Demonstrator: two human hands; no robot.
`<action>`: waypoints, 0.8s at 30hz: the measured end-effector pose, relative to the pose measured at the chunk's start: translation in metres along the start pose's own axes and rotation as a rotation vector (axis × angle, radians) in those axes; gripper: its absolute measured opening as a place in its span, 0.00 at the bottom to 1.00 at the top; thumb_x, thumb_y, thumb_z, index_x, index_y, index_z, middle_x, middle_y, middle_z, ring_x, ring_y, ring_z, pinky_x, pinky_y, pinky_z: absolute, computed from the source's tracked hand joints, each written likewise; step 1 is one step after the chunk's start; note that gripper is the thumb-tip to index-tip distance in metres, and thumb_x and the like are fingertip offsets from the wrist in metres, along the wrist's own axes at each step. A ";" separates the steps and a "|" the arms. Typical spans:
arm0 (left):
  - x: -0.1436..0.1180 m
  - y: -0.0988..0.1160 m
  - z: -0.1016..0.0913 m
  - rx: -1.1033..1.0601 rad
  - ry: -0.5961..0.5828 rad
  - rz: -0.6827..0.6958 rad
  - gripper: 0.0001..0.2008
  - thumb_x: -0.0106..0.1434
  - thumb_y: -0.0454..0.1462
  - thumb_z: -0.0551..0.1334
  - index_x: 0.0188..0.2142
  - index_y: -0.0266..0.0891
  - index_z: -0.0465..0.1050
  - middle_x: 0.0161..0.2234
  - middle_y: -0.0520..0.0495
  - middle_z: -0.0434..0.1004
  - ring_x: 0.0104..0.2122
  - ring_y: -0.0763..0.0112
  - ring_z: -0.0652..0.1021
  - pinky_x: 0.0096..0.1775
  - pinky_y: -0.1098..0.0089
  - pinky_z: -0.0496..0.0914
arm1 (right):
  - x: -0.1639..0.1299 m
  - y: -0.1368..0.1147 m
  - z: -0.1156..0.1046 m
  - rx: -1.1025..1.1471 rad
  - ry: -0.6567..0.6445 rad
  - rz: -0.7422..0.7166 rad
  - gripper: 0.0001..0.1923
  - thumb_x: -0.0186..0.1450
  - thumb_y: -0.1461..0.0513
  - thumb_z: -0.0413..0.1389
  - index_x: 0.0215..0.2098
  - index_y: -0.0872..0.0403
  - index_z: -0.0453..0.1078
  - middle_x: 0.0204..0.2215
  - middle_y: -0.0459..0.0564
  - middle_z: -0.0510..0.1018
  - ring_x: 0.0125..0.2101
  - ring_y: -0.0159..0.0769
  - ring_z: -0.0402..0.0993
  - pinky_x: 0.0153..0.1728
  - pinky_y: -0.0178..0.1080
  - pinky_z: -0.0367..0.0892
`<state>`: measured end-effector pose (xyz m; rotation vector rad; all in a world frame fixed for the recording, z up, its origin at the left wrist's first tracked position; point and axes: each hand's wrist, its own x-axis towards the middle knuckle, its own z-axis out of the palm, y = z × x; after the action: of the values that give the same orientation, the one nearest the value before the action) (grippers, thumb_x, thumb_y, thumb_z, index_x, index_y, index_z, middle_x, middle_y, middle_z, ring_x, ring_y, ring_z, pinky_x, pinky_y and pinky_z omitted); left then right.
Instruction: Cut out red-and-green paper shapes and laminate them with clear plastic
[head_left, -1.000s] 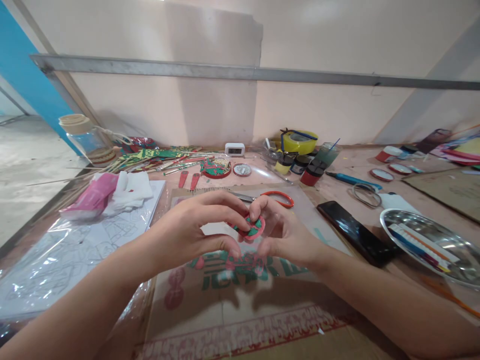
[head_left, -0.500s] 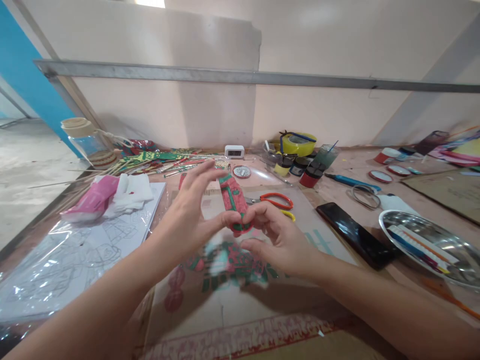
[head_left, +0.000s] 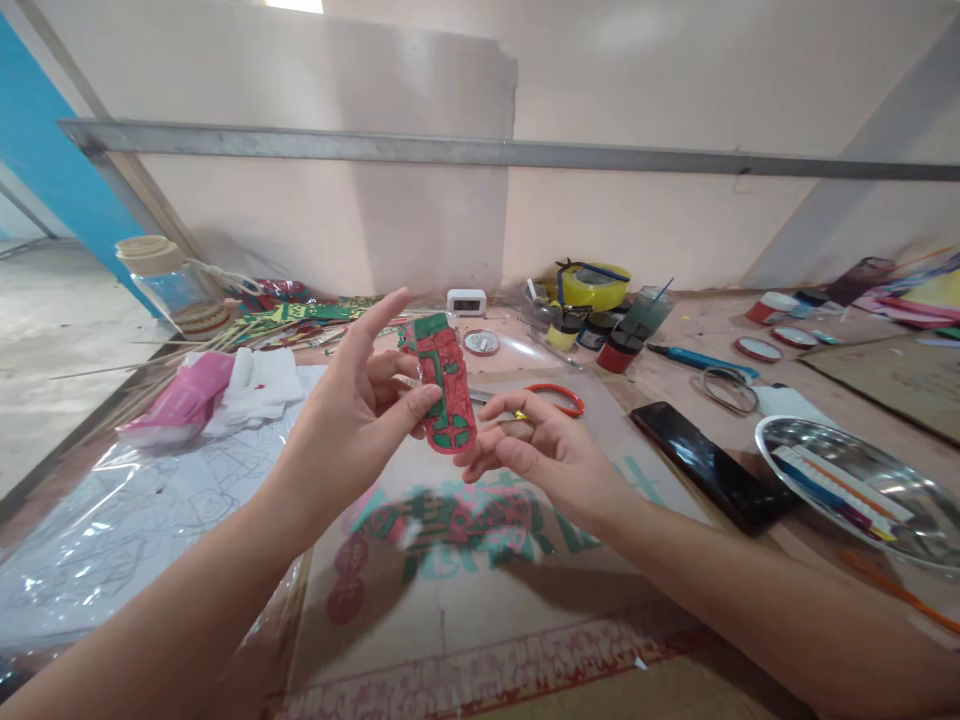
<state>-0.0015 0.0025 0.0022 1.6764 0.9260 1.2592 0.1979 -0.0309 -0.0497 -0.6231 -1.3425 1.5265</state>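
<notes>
A flat, elongated red cutout with green patterns (head_left: 454,375) is pinched at its left edge between the thumb and fingers of my left hand (head_left: 341,425), index finger raised. It is held tilted up above a printed cardboard sheet (head_left: 480,620). My right hand (head_left: 555,460) is just right of the cutout's lower end, fingers loosely curled and apart; whether a fingertip touches the cutout I cannot tell. Scissors with orange handles (head_left: 580,403) lie behind my right hand, partly hidden. Below, similar red and green pieces (head_left: 491,515) lie on the cardboard.
To the left are line drawings under plastic (head_left: 172,520) and a pink tissue pack (head_left: 184,395). Paint jars (head_left: 619,352) and yellow tape (head_left: 596,290) stand at the back. A phone (head_left: 705,465) and a steel bowl (head_left: 930,500) are on the right.
My left hand has drawn the cutout slightly left and turned its patterned face toward me. My right hand's fingers have let go of its lower end and opened out.
</notes>
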 end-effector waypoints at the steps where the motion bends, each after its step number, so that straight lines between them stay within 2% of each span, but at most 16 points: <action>1: 0.000 0.000 -0.001 0.000 -0.002 0.006 0.37 0.59 0.32 0.68 0.65 0.51 0.58 0.33 0.53 0.75 0.24 0.75 0.75 0.26 0.72 0.75 | 0.002 0.000 -0.001 0.009 -0.007 0.034 0.16 0.66 0.50 0.62 0.43 0.52 0.68 0.35 0.49 0.83 0.35 0.36 0.82 0.43 0.44 0.76; 7: -0.002 -0.003 0.000 0.035 -0.002 0.010 0.37 0.59 0.32 0.67 0.65 0.52 0.58 0.33 0.53 0.74 0.25 0.74 0.76 0.27 0.72 0.75 | 0.006 0.002 -0.001 0.007 0.019 0.095 0.14 0.63 0.51 0.64 0.35 0.54 0.75 0.30 0.48 0.84 0.31 0.33 0.81 0.38 0.39 0.78; 15: -0.003 -0.011 0.002 0.075 -0.029 0.030 0.39 0.60 0.31 0.67 0.66 0.57 0.55 0.34 0.53 0.74 0.25 0.74 0.76 0.27 0.72 0.73 | 0.006 -0.002 0.003 -0.068 0.055 0.120 0.16 0.62 0.50 0.64 0.29 0.54 0.74 0.26 0.46 0.82 0.29 0.32 0.79 0.35 0.37 0.76; 20: -0.005 -0.011 0.006 0.035 -0.081 -0.001 0.37 0.62 0.31 0.66 0.66 0.55 0.55 0.36 0.53 0.73 0.24 0.77 0.73 0.26 0.74 0.72 | 0.005 -0.001 0.002 -0.163 0.062 0.141 0.18 0.62 0.49 0.64 0.28 0.54 0.71 0.23 0.45 0.79 0.26 0.31 0.76 0.32 0.36 0.73; 22: -0.005 -0.009 0.007 0.009 -0.114 -0.014 0.34 0.63 0.31 0.65 0.64 0.54 0.56 0.37 0.53 0.75 0.24 0.77 0.74 0.27 0.74 0.73 | 0.005 0.001 0.002 -0.144 0.042 0.124 0.19 0.64 0.47 0.62 0.28 0.54 0.70 0.24 0.46 0.79 0.27 0.32 0.77 0.32 0.37 0.73; 24: -0.004 -0.008 0.007 -0.003 -0.133 -0.023 0.26 0.64 0.32 0.64 0.58 0.50 0.61 0.38 0.53 0.76 0.25 0.77 0.76 0.27 0.74 0.73 | 0.005 0.003 0.001 -0.071 0.001 0.059 0.21 0.67 0.46 0.58 0.29 0.54 0.69 0.27 0.47 0.80 0.29 0.33 0.78 0.34 0.39 0.74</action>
<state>0.0033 0.0008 -0.0073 1.7200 0.8602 1.1186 0.1946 -0.0269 -0.0513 -0.7144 -1.3933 1.5304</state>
